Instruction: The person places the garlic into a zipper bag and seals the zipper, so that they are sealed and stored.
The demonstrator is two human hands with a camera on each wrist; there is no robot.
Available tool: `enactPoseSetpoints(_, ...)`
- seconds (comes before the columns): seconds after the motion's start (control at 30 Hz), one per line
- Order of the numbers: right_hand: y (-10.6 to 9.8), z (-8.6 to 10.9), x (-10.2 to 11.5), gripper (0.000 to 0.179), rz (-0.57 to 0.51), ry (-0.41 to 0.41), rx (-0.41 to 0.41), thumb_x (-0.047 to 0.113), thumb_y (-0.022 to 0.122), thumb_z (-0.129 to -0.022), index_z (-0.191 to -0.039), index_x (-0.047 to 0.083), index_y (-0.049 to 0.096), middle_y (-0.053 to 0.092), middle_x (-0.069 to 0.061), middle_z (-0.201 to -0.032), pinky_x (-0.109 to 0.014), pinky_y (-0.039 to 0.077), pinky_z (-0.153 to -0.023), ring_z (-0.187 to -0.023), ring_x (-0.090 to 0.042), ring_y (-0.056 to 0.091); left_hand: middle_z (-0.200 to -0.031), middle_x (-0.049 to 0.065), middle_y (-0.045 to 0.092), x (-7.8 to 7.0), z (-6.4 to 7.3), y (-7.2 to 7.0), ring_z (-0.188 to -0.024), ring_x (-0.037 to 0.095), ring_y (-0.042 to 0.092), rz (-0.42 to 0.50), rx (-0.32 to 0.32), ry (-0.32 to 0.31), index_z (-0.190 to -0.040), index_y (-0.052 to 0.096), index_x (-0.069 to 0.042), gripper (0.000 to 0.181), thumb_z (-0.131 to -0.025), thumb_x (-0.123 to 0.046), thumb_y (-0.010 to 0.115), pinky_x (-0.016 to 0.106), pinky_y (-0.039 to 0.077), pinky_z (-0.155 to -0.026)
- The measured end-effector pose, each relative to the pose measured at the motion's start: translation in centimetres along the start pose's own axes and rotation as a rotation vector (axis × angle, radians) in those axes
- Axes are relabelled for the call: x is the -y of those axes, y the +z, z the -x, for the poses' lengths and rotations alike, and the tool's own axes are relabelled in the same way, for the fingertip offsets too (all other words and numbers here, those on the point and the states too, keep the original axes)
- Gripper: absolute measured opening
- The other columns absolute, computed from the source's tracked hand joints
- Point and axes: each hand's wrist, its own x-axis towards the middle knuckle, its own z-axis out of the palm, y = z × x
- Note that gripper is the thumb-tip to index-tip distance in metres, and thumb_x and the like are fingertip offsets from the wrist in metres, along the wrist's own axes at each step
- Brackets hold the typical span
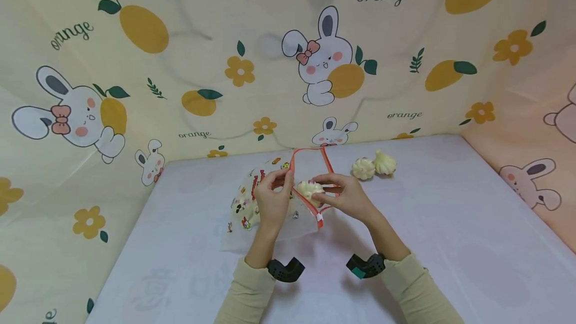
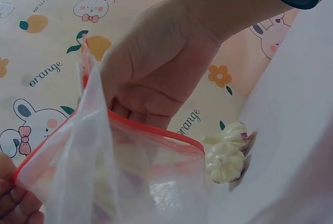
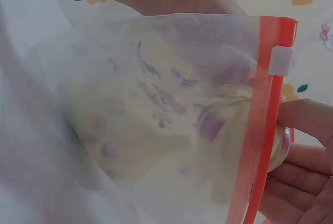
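A translucent zip bag [image 1: 243,206] with cartoon prints and a red zip edge lies on the table with its mouth spread. My left hand [image 1: 273,199] pinches the rim at the mouth's left side. Between the fingers of my right hand [image 1: 348,196] is a pale garlic bulb [image 1: 309,190], partly inside the opening. The right wrist view shows that bulb behind the red zip strip [image 3: 265,125], with more pale bulbs [image 3: 119,141] blurred through the plastic. A white slider [image 3: 281,60] sits near one end of the zip.
Two loose garlic bulbs [image 1: 363,168] [image 1: 385,163] lie side by side beyond my right hand. The table [image 1: 432,244] has a whitish cover. A printed cloth [image 1: 270,4] with rabbits and oranges stands behind it and along both sides.
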Motion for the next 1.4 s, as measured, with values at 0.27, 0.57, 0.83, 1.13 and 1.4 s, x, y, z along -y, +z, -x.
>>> enactPoseSetpoints(0.27, 0.0, -0.1, -0.1, 0.031, -0.022, 0.002, 0.009, 0.006, 0.072, -0.084, -0.112, -0.007, 0.066, 0.068, -0.027, -0.115, -0.032, 0.059, -0.084, -0.101, -0.038, 0.068, -0.074, 0.019, 0.071, 0.3, 0.0, 0.1, -0.065, 0.015, 0.066, -0.008, -0.023, 0.05, -0.091, 0.071, 0.004, 0.017, -0.089, -0.013, 0.068, 0.015, 0.053, -0.065)
enactPoseSetpoints(0.57, -0.4, -0.3, -0.9, 0.029, 0.008, -0.016, -0.053, 0.012, 0.072, -0.084, -0.107, -0.006, 0.068, 0.069, -0.026, -0.109, -0.023, 0.059, -0.078, -0.093, -0.019, 0.073, -0.075, 0.019, 0.071, 0.1, -0.1, 0.1, -0.066, 0.02, 0.066, 0.002, -0.013, 0.022, -0.092, 0.072, 0.003, 0.017, -0.089, -0.013, 0.068, 0.015, 0.053, -0.066)
enactPoseSetpoints(0.83, -1.6, -0.8, -1.2, 0.027, 0.061, 0.06, -0.078, 0.013, 0.07, -0.087, -0.109, -0.002, 0.068, 0.07, -0.022, -0.112, -0.029, 0.058, -0.086, -0.1, -0.025, 0.069, -0.076, 0.019, 0.072, 0.1, -0.3, 0.2, -0.066, 0.013, 0.065, 0.011, 0.004, -0.004, -0.094, 0.072, 0.003, 0.016, -0.089, -0.012, 0.068, 0.013, 0.052, -0.065)
enactPoseSetpoints(1.13, -3.1, -0.7, -3.2, 0.028, 0.085, 0.116, -0.153, 0.015, 0.069, -0.088, -0.11, -0.003, 0.067, 0.07, -0.023, -0.108, -0.013, 0.055, -0.08, -0.085, 0.012, 0.06, -0.079, 0.02, 0.072, 0.2, 0.0, 0.4, -0.068, 0.02, 0.067, 0.02, 0.03, -0.023, -0.095, 0.072, 0.003, 0.018, -0.089, -0.014, 0.068, 0.013, 0.053, -0.066)
enactPoseSetpoints(1.4, -5.3, -1.0, -4.3, 0.03, 0.13, 0.133, -0.185, 0.017, 0.068, -0.089, -0.111, -0.003, 0.066, 0.069, -0.023, -0.11, -0.007, 0.051, -0.078, -0.082, 0.017, 0.058, -0.078, 0.019, 0.073, 0.6, 0.0, 0.5, -0.066, 0.011, 0.065, 0.008, 0.021, -0.022, -0.094, 0.072, 0.002, 0.016, -0.089, -0.013, 0.067, 0.013, 0.052, -0.065)
